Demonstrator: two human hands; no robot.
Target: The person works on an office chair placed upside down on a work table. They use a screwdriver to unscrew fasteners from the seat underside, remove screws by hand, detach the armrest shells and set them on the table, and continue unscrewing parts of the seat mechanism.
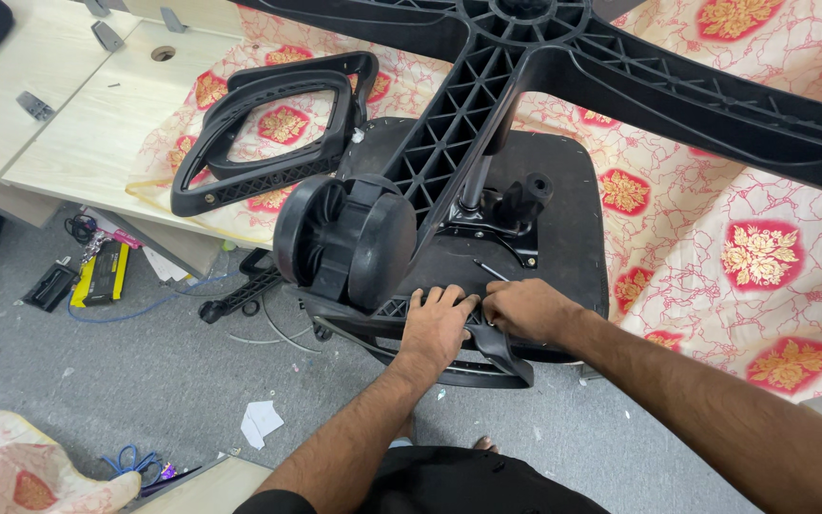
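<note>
An office chair lies upside down on a table, its black seat underside (563, 190) facing up and its star base (620, 67) with a caster wheel (349, 238) rising toward me. My left hand (435, 324) presses flat on a black armrest bracket (497, 357) at the seat's near edge. Beside it, my right hand (525, 309) pinches something small against the same bracket; a thin tool (492, 271) pokes out above its fingers. What the fingers hold is hidden.
A loose black armrest loop (268, 128) lies on the patterned red and cream cloth (763, 238) covering the wooden table (68, 114). On the grey floor are a yellow and black tool (102, 276), cables, paper scraps (261, 422) and another chair part (240, 290).
</note>
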